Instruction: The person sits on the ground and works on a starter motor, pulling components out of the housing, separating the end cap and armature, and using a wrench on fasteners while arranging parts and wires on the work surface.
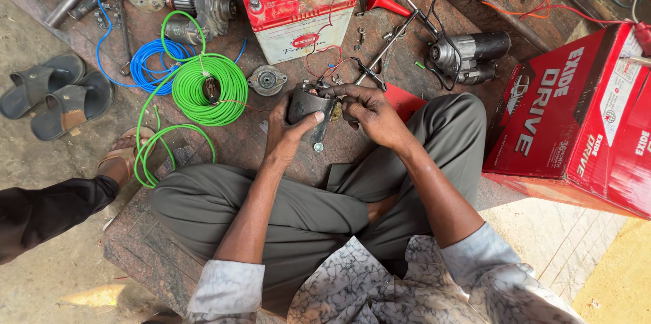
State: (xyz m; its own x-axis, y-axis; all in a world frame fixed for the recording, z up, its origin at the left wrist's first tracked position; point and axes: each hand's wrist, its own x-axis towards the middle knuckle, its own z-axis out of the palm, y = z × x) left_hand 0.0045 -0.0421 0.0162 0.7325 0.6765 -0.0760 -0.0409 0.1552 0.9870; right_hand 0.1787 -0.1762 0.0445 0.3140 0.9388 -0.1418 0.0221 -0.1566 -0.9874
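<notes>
A person sits cross-legged on a dark stone slab, seen from above, knees in grey trousers filling the lower middle of the frame. Scattered parts crowd the slab ahead of the hands. At upper centre stands a red-topped battery (pixel 294 5) with a white body. To its right lie a small red funnel (pixel 384 0), a long metal rod (pixel 393 41) and a black-and-silver starter motor (pixel 468 54) wrapped in black leads. At left centre sits a coil of green wire (pixel 209 89), with a coil of blue wire (pixel 150 65) just beside it and a greasy motor assembly (pixel 203 7) above. A small round metal cap (pixel 267 81) lies between the green coil and the hands. A large red cardboard box (pixel 576 120) fills the right edge. A pair of dark sandals (pixel 54 93) rests on the ground at far left, and another person's sandalled foot (pixel 123 156) and dark sleeve enter from lower left.

In the centre, the left hand (pixel 288 135) wraps around a dark cylindrical motor housing (pixel 309 106), thumb pressed across its side, holding it upright just above the slab. The right hand (pixel 369 112) is curled over the housing's top right edge, fingers bent and touching it. Thin red wires (pixel 324 59) rise from the housing toward the battery.
</notes>
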